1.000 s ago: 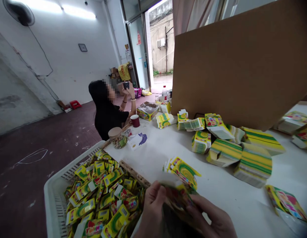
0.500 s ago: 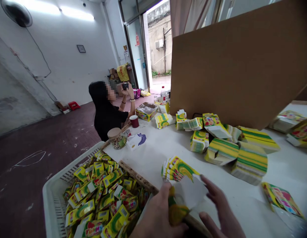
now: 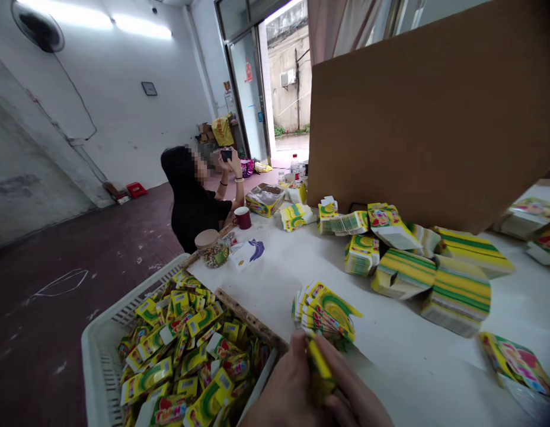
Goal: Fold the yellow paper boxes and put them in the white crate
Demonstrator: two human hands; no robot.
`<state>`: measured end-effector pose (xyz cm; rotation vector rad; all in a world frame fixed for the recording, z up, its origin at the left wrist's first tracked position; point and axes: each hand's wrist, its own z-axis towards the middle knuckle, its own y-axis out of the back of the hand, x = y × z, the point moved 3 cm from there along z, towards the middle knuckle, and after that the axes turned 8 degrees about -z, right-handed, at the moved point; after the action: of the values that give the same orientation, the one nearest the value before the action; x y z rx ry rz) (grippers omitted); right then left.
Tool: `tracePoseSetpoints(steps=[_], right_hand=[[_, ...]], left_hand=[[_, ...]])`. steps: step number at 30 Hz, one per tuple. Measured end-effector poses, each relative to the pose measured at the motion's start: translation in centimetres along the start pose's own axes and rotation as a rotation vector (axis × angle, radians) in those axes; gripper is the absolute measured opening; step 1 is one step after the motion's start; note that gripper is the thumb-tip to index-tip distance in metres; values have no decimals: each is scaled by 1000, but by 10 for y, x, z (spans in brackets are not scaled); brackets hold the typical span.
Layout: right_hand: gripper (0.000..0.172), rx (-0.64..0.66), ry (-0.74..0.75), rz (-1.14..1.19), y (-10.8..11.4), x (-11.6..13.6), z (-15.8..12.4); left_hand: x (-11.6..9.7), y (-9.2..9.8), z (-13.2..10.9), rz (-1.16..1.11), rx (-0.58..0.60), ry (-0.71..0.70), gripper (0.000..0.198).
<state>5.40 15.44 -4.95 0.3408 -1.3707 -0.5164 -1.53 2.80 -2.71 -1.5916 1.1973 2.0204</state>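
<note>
A small yellow-and-green carton [image 3: 320, 369] is held upright between my two hands at the table's front edge. My left hand [image 3: 286, 382] grips it from the left, thumb near its top. From the right, my right hand [image 3: 357, 385] closes on the same carton, its fingers pressed along the side. The hands hide much of the carton. Just beyond them lies a fanned stack of flat, unfolded cartons [image 3: 326, 311] on the white table [image 3: 275, 290]. To the left stands a white plastic basket [image 3: 95, 356] heaped with small yellow cartons [image 3: 204, 356].
Bundled flat cartons [image 3: 457, 290] lie at the right, before a large cardboard sheet [image 3: 417, 130]. A printed carton pack [image 3: 517, 362] sits far right. A lidded jar [image 3: 211, 249] and red mug [image 3: 242, 218] stand near a seated person [image 3: 195, 201] holding a phone [image 3: 226, 155].
My right hand has moved left and closed on the carton, which stood with a white flap open. The carton now looks narrow and folded up between both hands.
</note>
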Motion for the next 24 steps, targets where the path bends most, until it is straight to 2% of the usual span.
tracePoseSetpoints(steps=[3,5,9,13,16,19,22,24], right_hand=[[41,21,69,-154,-6,-6,-1],[40,23,115,-191,-7,-10,0],[37,81,153,-207,-1,-6,6],[28,191,136,-91,13,12,13],[25,252,145,-3,21,20,13],[25,173,106,-30,17,15,11],[42,3,49,-95,7,5,10],[55,-69,38,-128,5,0,12]], left_hand=[[-2,1,0,73,-33,12,50],[-6,5,-1,40,-82,75,45],[-17,19,-6,-118,-55,115,56],[-18,31,-9,-115,18,130,71],[-15,31,-10,-120,81,139,87],[-14,26,-6,-49,46,123,86],[-18,25,-2,-8,-16,103,79],[-21,31,-4,15,-32,100,70]])
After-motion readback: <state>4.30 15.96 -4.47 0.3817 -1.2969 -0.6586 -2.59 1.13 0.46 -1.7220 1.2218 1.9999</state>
